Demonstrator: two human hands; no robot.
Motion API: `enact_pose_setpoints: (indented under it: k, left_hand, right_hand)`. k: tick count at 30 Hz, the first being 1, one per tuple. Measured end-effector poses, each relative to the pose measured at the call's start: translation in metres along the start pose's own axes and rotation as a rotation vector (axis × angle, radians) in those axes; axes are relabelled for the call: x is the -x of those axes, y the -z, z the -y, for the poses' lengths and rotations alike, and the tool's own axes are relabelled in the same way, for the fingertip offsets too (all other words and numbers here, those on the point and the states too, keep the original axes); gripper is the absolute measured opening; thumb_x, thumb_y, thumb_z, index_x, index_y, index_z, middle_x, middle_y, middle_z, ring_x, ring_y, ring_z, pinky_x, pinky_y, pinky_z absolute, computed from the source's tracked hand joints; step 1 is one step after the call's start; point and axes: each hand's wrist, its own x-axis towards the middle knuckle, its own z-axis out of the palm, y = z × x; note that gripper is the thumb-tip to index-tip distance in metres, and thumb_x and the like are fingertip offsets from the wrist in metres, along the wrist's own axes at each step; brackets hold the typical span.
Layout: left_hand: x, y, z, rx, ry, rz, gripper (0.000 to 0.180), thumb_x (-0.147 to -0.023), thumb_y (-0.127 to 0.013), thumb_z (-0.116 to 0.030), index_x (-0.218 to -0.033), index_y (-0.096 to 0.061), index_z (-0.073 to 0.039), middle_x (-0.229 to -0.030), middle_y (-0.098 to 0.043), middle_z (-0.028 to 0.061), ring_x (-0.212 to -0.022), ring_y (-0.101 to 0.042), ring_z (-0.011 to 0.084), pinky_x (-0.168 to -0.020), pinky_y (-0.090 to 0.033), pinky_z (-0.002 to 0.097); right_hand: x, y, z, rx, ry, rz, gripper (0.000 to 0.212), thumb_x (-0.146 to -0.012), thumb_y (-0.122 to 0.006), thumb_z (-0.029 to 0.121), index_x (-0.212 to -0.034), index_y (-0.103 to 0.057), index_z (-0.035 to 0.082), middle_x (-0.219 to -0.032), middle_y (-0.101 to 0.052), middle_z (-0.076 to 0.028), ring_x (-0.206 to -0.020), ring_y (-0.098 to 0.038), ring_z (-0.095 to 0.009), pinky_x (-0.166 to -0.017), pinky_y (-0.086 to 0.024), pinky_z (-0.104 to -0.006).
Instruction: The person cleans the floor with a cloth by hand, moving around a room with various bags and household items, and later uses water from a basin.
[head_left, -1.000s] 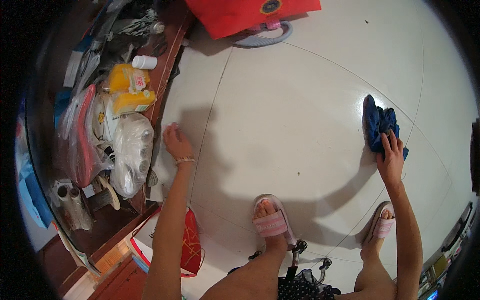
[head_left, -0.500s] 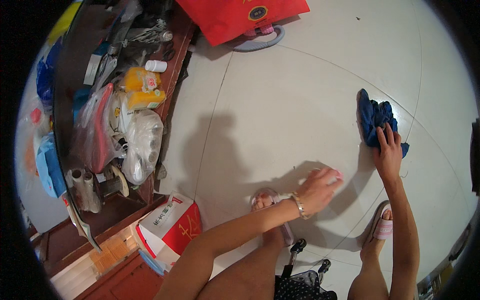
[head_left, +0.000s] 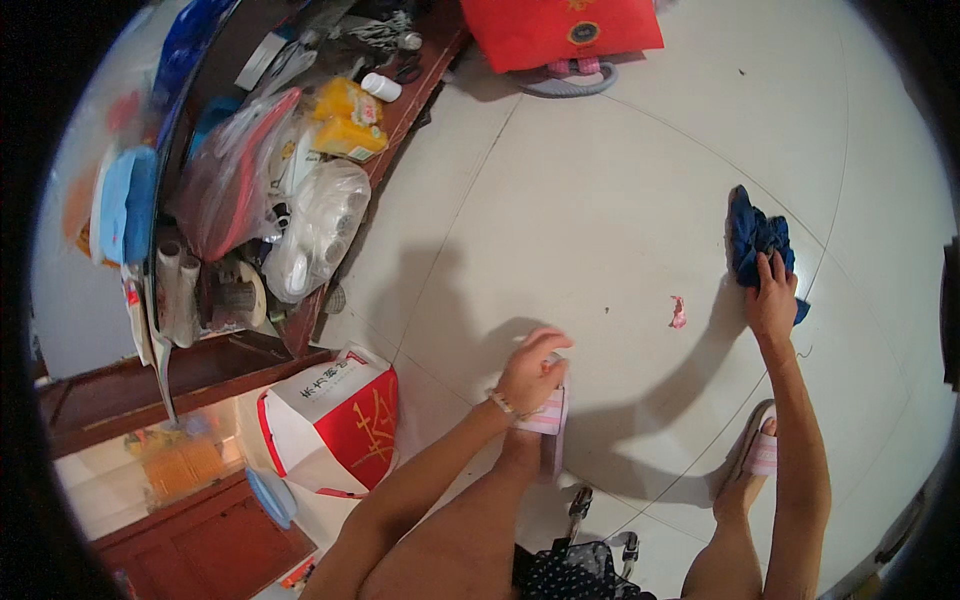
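Note:
A crumpled dark blue cloth [head_left: 757, 240] lies on the floor at the right. My right hand [head_left: 772, 300] grips its near side, the fingers bent into the folds. Above my left slipper [head_left: 545, 412] hovers my left hand [head_left: 535, 372], wearing a beaded bracelet. Its fingers are loosely bent, the thumb stands apart from them, and it holds nothing that I can see. Between my hands, on the tiles, is a small crumpled pink scrap [head_left: 678, 312].
Along the left runs a crowded dark wooden shelf [head_left: 395, 115] with plastic bags, yellow packets and a white bottle [head_left: 381, 87]. A red and white box [head_left: 340, 420] stands below it. At the top are a red bag [head_left: 560, 35] and a grey curved handle [head_left: 570, 85].
My left hand has moved left and back toward my foot. The pink scrap, at its fingertips before, now lies on the floor. My right hand stays on the cloth. The view has shifted.

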Motion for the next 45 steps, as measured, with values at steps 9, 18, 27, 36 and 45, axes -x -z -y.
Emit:
enact_pose_setpoints:
  k: [9,18,27,36,45]
  left_hand:
    - [0.087,0.042,0.065,0.189,0.303,-0.36,0.013,-0.083,-0.053,-0.007,-0.094,-0.06,-0.004,-0.087,-0.063,0.0059,-0.074,-0.06,0.0139,-0.069,-0.048,0.0249]
    - [0.165,0.049,0.095,0.247,0.559,-0.716,0.012,-0.084,-0.053,-0.006,-0.094,-0.057,-0.002,-0.085,-0.059,0.0046,-0.076,-0.056,0.0125,-0.068,-0.045,0.0247]
    - [0.333,0.01,0.088,1.369,1.405,-1.106,0.033,-0.089,-0.042,-0.027,-0.109,-0.048,-0.001,-0.101,-0.055,0.0169,-0.089,-0.057,0.0301,-0.075,-0.05,0.0424]
    - [0.363,0.12,0.079,1.455,0.806,-1.607,0.08,-0.069,-0.054,-0.069,-0.117,-0.046,-0.006,-0.115,-0.053,0.0117,-0.105,-0.05,0.0272,-0.089,-0.041,0.0421]
    - [0.318,0.133,0.076,1.103,0.965,-1.731,0.055,-0.077,-0.058,-0.052,-0.109,-0.05,-0.009,-0.11,-0.052,0.0079,-0.091,-0.054,0.0274,-0.07,-0.048,0.0395]
  right_hand:
    - [-0.007,-0.011,0.08,-0.007,-0.046,0.026,0.051,-0.072,-0.057,0.018,-0.121,-0.047,0.01,-0.124,-0.043,-0.019,-0.102,-0.046,-0.042,-0.086,-0.044,-0.0461]
    - [-0.081,-0.032,0.274,-0.087,0.398,0.098,0.057,-0.061,-0.067,0.013,-0.116,-0.052,0.014,-0.122,-0.046,-0.014,-0.106,-0.045,-0.039,-0.086,-0.044,-0.0446]
    - [-0.047,-0.055,0.482,-0.055,0.872,0.255,0.032,-0.081,-0.048,0.015,-0.112,-0.056,0.019,-0.123,-0.045,-0.003,-0.112,-0.04,-0.027,-0.083,-0.035,-0.055]
    - [0.057,-0.074,0.498,0.004,1.674,0.573,0.046,-0.07,-0.065,0.027,-0.115,-0.056,0.028,-0.135,-0.038,0.006,-0.131,-0.023,-0.022,-0.095,-0.026,-0.0494]
    - [-0.059,-0.005,0.308,-0.001,1.541,0.582,0.05,-0.064,-0.072,0.039,-0.112,-0.058,0.028,-0.132,-0.04,0.008,-0.125,-0.029,-0.021,-0.093,-0.028,-0.0486]
